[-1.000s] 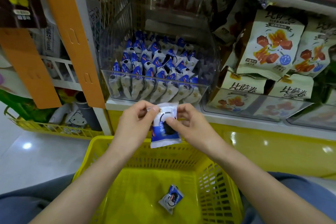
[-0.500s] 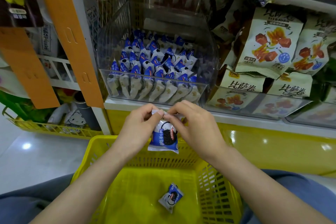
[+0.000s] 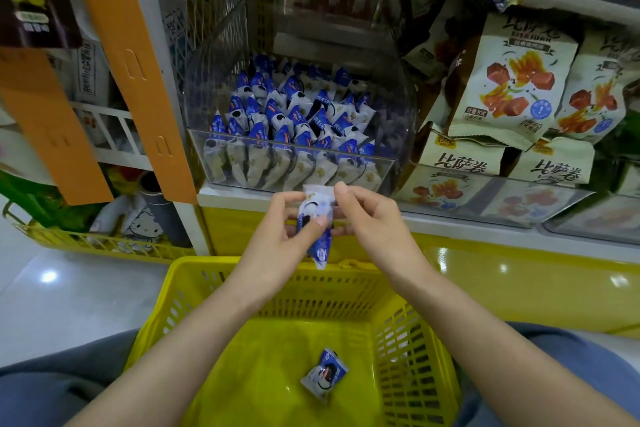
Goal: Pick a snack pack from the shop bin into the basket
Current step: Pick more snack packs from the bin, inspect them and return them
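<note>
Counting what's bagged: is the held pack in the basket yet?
Out. The left hand and right hand pinch the held pack above the basket; a second pack lies inside.

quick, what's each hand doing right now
Left hand: pinching the snack pack above the basket.
Right hand: pinching the same snack pack near its top edge.

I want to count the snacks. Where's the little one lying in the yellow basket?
In the head view, the snack pack lies on the floor of the yellow basket, right of centre, below the left hand and right hand.
</note>
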The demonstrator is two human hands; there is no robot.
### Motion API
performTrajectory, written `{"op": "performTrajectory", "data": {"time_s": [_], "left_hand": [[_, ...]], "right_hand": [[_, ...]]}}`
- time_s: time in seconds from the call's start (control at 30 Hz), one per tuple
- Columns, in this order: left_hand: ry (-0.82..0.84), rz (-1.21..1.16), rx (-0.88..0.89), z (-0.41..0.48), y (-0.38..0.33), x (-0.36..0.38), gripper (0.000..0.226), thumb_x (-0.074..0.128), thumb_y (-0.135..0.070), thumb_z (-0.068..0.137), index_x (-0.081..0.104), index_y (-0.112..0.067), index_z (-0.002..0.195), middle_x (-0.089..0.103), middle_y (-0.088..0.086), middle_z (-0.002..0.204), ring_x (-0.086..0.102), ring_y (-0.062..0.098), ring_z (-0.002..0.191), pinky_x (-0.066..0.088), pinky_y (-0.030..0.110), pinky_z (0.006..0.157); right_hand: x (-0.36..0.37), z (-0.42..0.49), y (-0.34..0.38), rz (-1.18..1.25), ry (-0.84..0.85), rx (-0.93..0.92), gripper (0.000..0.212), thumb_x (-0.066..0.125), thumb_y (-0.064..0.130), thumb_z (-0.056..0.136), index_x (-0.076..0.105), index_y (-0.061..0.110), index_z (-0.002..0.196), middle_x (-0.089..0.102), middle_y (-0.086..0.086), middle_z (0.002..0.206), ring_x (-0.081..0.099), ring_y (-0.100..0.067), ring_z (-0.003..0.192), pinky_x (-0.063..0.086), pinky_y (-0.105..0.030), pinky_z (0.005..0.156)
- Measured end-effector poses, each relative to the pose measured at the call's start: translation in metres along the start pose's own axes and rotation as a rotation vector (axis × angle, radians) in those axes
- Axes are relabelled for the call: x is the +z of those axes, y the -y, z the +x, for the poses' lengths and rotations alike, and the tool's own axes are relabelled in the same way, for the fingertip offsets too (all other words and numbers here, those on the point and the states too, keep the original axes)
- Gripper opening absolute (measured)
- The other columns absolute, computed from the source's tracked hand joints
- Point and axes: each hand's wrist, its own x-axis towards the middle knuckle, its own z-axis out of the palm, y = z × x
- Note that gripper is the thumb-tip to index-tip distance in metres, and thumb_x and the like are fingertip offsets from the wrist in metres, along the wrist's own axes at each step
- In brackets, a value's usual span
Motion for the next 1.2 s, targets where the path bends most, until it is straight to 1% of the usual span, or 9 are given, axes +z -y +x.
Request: {"op": "performTrajectory", "data": {"time_s": [0.13,0.3,0.4,0.53,0.7,0.77,0.9,1.03,1.2], "left_hand": [[-0.069,-0.32,-0.142,0.002,-0.004,-0.001,0.036,0.049,-0.024,0.094,0.042,-0.014,0.127,0.072,-0.009,0.079,0.066,-0.001,0.073,0.052,0.015,0.058],[-0.033,-0.484,-0.22,0.002,-0.005,-0.001,0.042,0.045,-0.019,0.096,0.037,-0.014,0.137,0.066,0.007,0.106,0.063,0.013,0.092,0.049,0.022,0.065],[-0.021,-0.453,-0.21,0.002,-0.006,-0.003,0.038,0.048,-0.013,0.094,0.045,-0.014,0.132,0.062,0.007,0.118,0.062,0.015,0.102,0.051,0.025,0.068],[-0.059,-0.193,-0.109,0.003,-0.011,-0.011,0.05,0.062,-0.019,0.085,0.042,-0.029,0.129,0.058,-0.012,0.112,0.061,0.003,0.1,0.051,0.021,0.078],[-0.044,-0.028,-0.043,0.004,-0.012,-0.018,0.054,0.069,-0.009,0.079,0.049,-0.025,0.127,0.059,-0.008,0.118,0.058,0.002,0.104,0.051,0.026,0.089],[-0.077,-0.124,-0.05,0.006,-0.011,-0.018,0.05,0.069,-0.006,0.079,0.051,-0.025,0.121,0.06,-0.004,0.115,0.063,0.004,0.098,0.054,0.022,0.08],[-0.104,-0.329,-0.068,0.009,-0.009,-0.019,0.047,0.069,-0.007,0.077,0.052,-0.018,0.12,0.063,0.001,0.111,0.067,0.012,0.092,0.055,0.022,0.071],[-0.16,0.051,0.048,0.009,-0.004,-0.017,0.037,0.066,-0.016,0.082,0.051,-0.023,0.115,0.055,-0.001,0.116,0.057,0.008,0.102,0.051,0.027,0.086],[-0.095,0.554,0.399,0.0,-0.004,-0.018,0.031,0.059,-0.027,0.087,0.053,-0.027,0.118,0.041,-0.017,0.117,0.042,-0.005,0.105,0.04,0.015,0.077]], "right_hand": [[0.004,-0.003,-0.001,-0.138,0.118,-0.065,0.023,0.057,0.013,0.09,0.06,0.025,0.11,0.065,0.009,0.104,0.06,-0.002,0.099,0.049,-0.019,0.086],[0.009,-0.006,-0.006,-0.155,0.132,0.04,0.041,0.064,0.015,0.086,0.049,0.014,0.123,0.059,0.003,0.12,0.058,-0.009,0.108,0.047,-0.025,0.095],[0.008,-0.006,-0.004,-0.142,0.134,0.062,0.036,0.066,0.014,0.084,0.051,0.018,0.117,0.061,0.004,0.113,0.06,-0.007,0.097,0.051,-0.02,0.084],[0.004,-0.005,-0.002,-0.339,0.099,-0.026,0.041,0.071,0.012,0.078,0.053,0.021,0.114,0.058,0.015,0.099,0.056,-0.003,0.09,0.043,-0.007,0.075],[-0.002,-0.008,-0.003,-0.635,0.089,-0.218,0.052,0.071,0.016,0.076,0.049,0.022,0.123,0.055,0.009,0.115,0.048,-0.006,0.107,0.033,-0.005,0.086],[-0.002,-0.007,-0.003,-0.585,0.041,-0.213,0.056,0.072,0.018,0.076,0.047,0.019,0.126,0.052,0.008,0.117,0.047,-0.008,0.111,0.033,-0.006,0.091],[-0.004,-0.006,0.006,-0.18,0.053,0.108,0.062,0.07,0.02,0.08,0.038,0.015,0.134,0.053,0.002,0.126,0.056,-0.01,0.107,0.047,-0.025,0.094],[-0.004,-0.007,0.01,0.139,0.089,0.177,0.049,0.063,0.008,0.085,0.039,0.014,0.127,0.062,-0.006,0.113,0.066,-0.013,0.085,0.056,-0.02,0.073],[-0.003,-0.005,0.007,-0.039,0.036,0.101,0.054,0.067,0.009,0.082,0.039,0.014,0.128,0.061,0.0,0.107,0.064,-0.006,0.082,0.054,-0.021,0.072]]}}
